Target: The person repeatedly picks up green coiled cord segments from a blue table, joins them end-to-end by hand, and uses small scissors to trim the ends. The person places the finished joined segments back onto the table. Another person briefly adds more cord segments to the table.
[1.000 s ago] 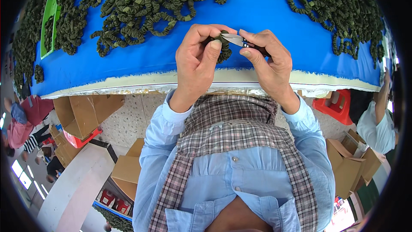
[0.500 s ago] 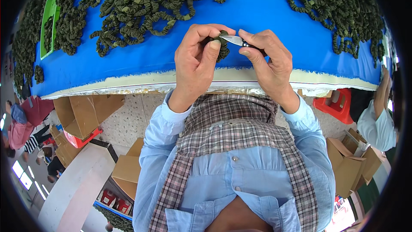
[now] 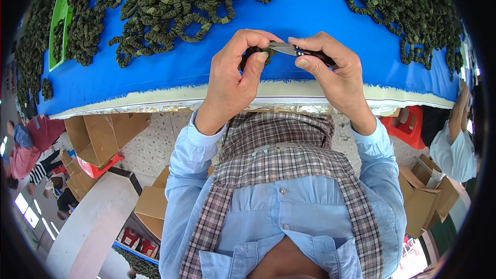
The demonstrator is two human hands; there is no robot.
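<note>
Over the near edge of the blue-covered table, my left hand point(image 3: 235, 75) is closed on a dark green scrunchie point(image 3: 250, 58), pinched between thumb and fingers. Most of that scrunchie is hidden by the hand. My right hand point(image 3: 337, 67) grips a small black-handled blade point(image 3: 283, 48) by its dark handle. Its silver, pointed end reaches left to the left thumb and the gathered fabric. Whether it touches the fabric I cannot tell. A loose heap of similar green scrunchies point(image 3: 175, 13) lies just beyond my hands.
Another scrunchie pile point(image 3: 408, 15) covers the far right of the table. At the left, a green tray point(image 3: 60, 20) stands among more scrunchies. Cardboard boxes point(image 3: 111, 134) and a red stool point(image 3: 408, 126) are below the table edge. At the right, another person's arm point(image 3: 459, 108) shows.
My right hand has moved slightly right and turned, drawing the blade a little away from my left hand. My left hand has shifted slightly left, and less of the scrunchie shows below it.
</note>
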